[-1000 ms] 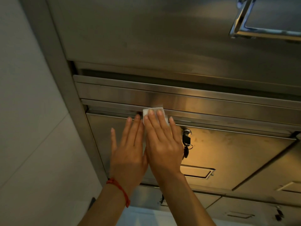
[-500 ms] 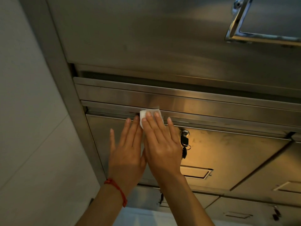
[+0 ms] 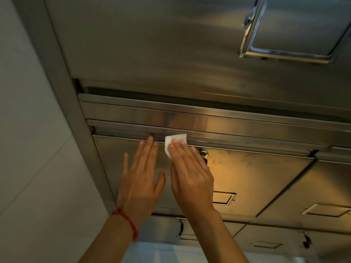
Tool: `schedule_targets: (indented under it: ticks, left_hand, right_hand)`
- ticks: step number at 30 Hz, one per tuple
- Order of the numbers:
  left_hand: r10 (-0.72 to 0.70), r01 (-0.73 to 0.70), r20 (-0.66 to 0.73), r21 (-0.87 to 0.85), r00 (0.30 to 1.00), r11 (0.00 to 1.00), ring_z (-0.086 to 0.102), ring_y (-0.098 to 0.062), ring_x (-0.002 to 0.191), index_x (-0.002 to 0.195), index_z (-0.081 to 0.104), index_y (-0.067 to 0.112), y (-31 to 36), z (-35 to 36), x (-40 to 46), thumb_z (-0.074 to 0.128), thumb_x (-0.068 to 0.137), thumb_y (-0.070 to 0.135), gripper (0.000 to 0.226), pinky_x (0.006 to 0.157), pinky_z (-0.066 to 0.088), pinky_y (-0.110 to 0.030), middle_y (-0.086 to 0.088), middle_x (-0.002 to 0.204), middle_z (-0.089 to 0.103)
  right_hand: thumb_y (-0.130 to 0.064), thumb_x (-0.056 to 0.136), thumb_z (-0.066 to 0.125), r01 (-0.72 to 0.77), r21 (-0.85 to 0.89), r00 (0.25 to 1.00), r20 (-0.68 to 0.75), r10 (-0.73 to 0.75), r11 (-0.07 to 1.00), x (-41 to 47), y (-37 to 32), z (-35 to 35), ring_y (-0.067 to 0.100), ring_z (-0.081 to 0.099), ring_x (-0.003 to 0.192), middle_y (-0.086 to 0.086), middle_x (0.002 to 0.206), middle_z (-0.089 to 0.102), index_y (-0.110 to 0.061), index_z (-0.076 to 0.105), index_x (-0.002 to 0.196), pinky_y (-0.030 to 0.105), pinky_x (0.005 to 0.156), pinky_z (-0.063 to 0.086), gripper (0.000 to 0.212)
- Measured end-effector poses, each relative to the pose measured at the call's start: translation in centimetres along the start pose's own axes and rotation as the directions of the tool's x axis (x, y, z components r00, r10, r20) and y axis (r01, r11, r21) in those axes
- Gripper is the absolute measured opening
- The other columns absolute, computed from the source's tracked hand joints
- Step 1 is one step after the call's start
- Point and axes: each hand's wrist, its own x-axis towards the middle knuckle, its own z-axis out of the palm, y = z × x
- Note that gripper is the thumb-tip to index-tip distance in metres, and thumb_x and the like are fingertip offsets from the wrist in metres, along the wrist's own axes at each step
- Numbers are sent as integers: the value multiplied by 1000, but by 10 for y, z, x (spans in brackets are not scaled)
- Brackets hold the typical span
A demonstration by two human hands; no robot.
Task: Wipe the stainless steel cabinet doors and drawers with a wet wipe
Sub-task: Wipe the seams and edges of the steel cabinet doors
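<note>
Two hands: both were raised flat against one steel door, side by side, near but apart.
Wall (image 3: 34,168): pale tiled surface stood at far left, beside the cabinet frame (image 3: 62,92).
Band (image 3: 126,221): red cord circled the left wrist.
Left hand (image 3: 140,179): fingers were straight and slightly spread, palm toward the door (image 3: 256,177), holding nothing; fingertips reached the door's top edge.
Wipe (image 3: 173,142): small white folded piece lay on the door's top edge, just under the horizontal rail (image 3: 228,126), partly covered by right fingertips.
Right hand (image 3: 191,177): fingers were straight and close together, pressing the wipe flat onto the steel; no pinch showed.
Lock (image 3: 204,153): it sat just right of the right hand's fingers, mostly hidden behind them.
Recessed pull (image 3: 225,199): set low in the same door, right of the right wrist.
Upper handle (image 3: 284,52): shiny frame sat on the big panel at top right.
Lower drawers (image 3: 266,242): row below, with dark keys hanging.
</note>
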Motion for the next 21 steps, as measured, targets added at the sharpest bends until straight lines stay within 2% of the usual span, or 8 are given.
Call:
schedule_targets:
  ticks: [3,6,11,14,18,21]
  left_hand:
    - [-3,4,19,-26,1000,1000,16,-21,140,142,20,17,7,-5,-2,29,85,41,62,109,14,-49,1,150,17]
    - [-4,5,25,-30,1000,1000,16,-19,139,143,28,13,12,-11,-1,28,85,42,65,109,13,-46,3,149,17]
    - [-12,12,-2,-70,1000,998,22,-21,136,138,42,5,21,-19,-3,47,85,28,58,108,19,-45,0,145,25]
    - [9,-9,-2,-66,1000,998,34,-30,133,133,48,1,29,-21,-7,43,87,32,56,105,27,-51,-11,142,40]
    - [13,-12,13,-75,1000,997,31,-26,133,133,48,2,39,-18,-15,34,86,36,60,105,29,-51,-12,142,42]
    - [37,-37,3,-51,999,998,35,-30,129,130,51,0,50,-13,-22,40,87,31,55,101,31,-54,-14,139,45]
  right_hand:
    - [-9,85,52,-26,14,999,32,26,1000,2,1,-9,22,60,113,14,117,65,0,67,112,40,91,52,32]
    - [-1,76,64,-59,18,996,66,58,998,4,4,-19,21,61,111,13,116,65,0,67,112,39,92,51,35]
    - [10,64,78,-104,40,988,116,98,994,5,8,-36,23,62,109,14,116,66,1,67,111,40,92,51,49]
    - [12,60,80,-136,67,986,107,128,988,5,11,-46,23,64,106,14,113,67,1,68,109,41,86,54,52]
    - [14,59,80,-177,93,981,96,168,980,1,17,-58,23,64,105,14,111,68,1,68,108,42,85,55,52]
    - [14,61,79,-185,99,978,114,173,978,-7,24,-71,24,63,107,14,112,67,2,67,110,43,87,53,51]
